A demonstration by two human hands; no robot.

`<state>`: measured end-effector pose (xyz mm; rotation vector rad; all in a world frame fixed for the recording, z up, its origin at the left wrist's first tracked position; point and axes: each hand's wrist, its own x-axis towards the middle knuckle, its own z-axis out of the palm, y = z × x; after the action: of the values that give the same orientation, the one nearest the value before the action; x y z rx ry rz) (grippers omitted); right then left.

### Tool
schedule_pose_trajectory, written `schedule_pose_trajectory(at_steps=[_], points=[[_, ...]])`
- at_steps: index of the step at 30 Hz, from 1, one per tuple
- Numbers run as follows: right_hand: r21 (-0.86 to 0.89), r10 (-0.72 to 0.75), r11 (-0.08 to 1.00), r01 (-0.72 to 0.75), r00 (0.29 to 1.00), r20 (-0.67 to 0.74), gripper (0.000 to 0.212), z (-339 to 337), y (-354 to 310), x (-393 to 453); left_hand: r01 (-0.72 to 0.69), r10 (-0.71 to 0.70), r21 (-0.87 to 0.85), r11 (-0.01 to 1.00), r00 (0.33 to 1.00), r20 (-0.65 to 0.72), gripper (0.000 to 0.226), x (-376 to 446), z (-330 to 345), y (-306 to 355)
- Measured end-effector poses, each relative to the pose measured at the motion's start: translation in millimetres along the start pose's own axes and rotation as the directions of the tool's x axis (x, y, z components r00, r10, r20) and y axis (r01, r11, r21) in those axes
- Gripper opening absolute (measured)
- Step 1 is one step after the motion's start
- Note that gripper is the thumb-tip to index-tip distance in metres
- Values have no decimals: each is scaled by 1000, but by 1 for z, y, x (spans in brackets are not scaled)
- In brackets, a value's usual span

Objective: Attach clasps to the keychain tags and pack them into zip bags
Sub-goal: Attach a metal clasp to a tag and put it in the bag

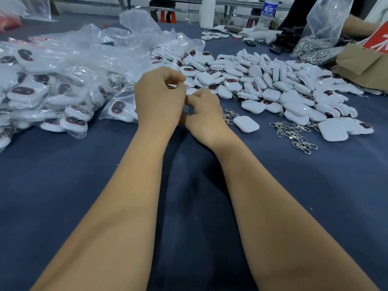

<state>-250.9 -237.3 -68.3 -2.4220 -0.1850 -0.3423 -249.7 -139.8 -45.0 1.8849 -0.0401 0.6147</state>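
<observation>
Nearest, two bare forearms reach out over the dark blue table (63,175). The left hand (159,97) and right hand (204,111) meet in the middle, knuckles toward the camera. The left fingers (178,77) are curled and pressed together at the tips, as if pinching something small; the right fingers are folded in against them. What they hold is hidden behind the hands, apart from a faint glint of clear plastic between them, so it may be a zip bag, but I cannot tell.

Just beside the right hand lies one white tag (246,123) with a clasp already on it, and further right a small heap of loose metal clasps (294,132). Beyond the hands spreads the big pile of white tags (273,85). To the left is a mound of filled zip bags (52,87). Far back stand a water bottle (268,12) and a bag of more clasps (310,46).

The likely trouble is the thin bag slipping from the pinch, or the seal closing only part way, since the work is hidden from view. A dangling clasp could also catch on the bag mouth.
</observation>
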Motion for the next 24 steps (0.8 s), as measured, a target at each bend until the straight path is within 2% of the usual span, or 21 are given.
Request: schedule_pose_trajectory(at_steps=[3,5,8,10,12,14,16,17,19,20,22,24], points=[[14,62,998,-61,994,-94,19,-2,1,2,-15,15,41,999,1000,1,22,-1,0,1],[30,35,999,-34,999,-36,15,-3,0,-1,-9,9,41,999,1000,3,21,0,-1,1],[-6,-34,999,34,998,56,28,-4,0,-6,20,-20,16,1000,1000,20,21,-2,-1,1],[-17,-49,999,51,994,97,25,-4,0,-7,-6,5,47,999,1000,12,20,-5,1,3],[-65,-62,996,68,993,100,17,-4,-1,-7,-71,70,37,997,997,22,19,-9,6,6],[-142,-61,988,66,997,39,12,-5,-3,-7,-125,122,30,992,989,81,19,-12,14,7],[-205,-14,979,-7,995,-100,14,-8,-6,-8,-146,139,45,988,982,126,20,-15,18,8],[-169,50,982,-84,979,-198,17,-10,-6,-8,-141,138,18,990,983,119,21,-16,18,9],[-36,219,968,-250,902,-372,23,-19,-3,-7,-115,122,-93,989,989,79,24,-18,17,11],[-19,292,945,-327,866,-407,28,-23,-1,-7,-82,95,-164,983,993,72,25,-19,17,13],[-99,421,876,-471,849,-319,35,-30,2,-7,67,-15,-366,928,990,143,29,-17,20,15],[-169,484,840,-515,853,-193,35,-34,4,-9,287,-142,-534,795,944,297,32,-15,22,17]])
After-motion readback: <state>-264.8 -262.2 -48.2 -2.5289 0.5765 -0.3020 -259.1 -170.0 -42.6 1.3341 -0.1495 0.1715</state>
